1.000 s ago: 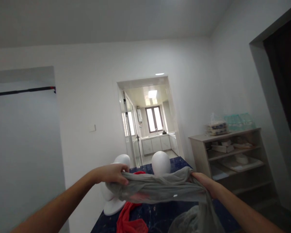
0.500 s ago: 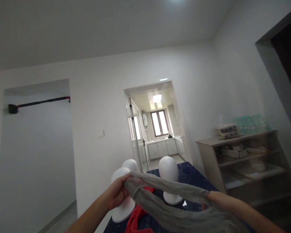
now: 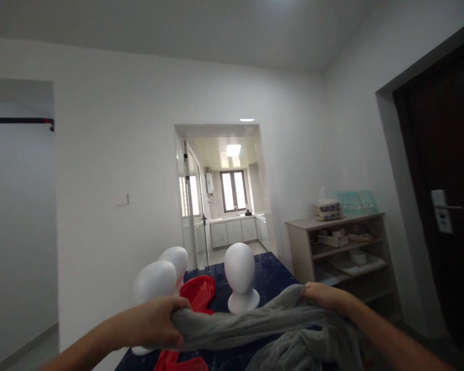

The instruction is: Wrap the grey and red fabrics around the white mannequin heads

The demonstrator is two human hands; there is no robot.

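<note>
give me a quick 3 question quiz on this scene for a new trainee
1. True or false: both hands grip the grey scarf.
2. How many white mannequin heads stand on the dark blue table?
3. The red cloth lies: A) beside the left heads B) on the shelf unit C) in the right hand

Key
1. True: the left hand and right hand each hold an end.
2. Three.
3. A

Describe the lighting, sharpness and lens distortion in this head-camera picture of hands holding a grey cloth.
Head view: dim, flat room light; the far kitchen window and ceiling lamp blow out brightest. Left hand and right hand on the grey cloth look slightly soft. The wide lens tilts the dark door.
</note>
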